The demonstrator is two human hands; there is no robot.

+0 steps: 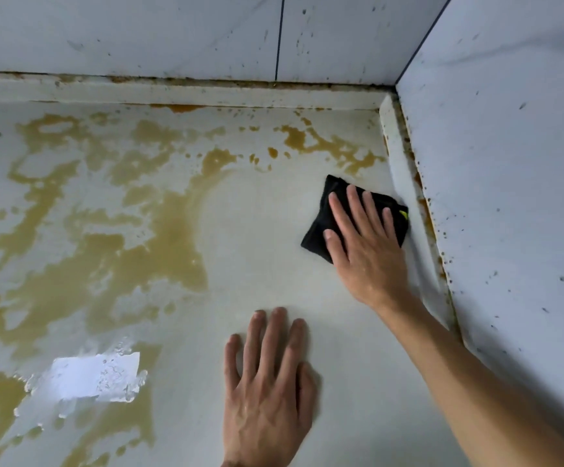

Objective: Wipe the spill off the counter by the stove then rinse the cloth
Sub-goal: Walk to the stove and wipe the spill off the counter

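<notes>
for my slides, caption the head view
Right hand presses black cloth beside brown spill; left hand flat on counter.

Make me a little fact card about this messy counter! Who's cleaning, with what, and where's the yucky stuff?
cloth: black cloth, flat on the counter near the right wall
right hand: right hand presses flat on the cloth
left hand: left hand rests flat on the counter, holding nothing
spill: brown spill covers the left and back of the counter
wiped part: around the hands
</notes>
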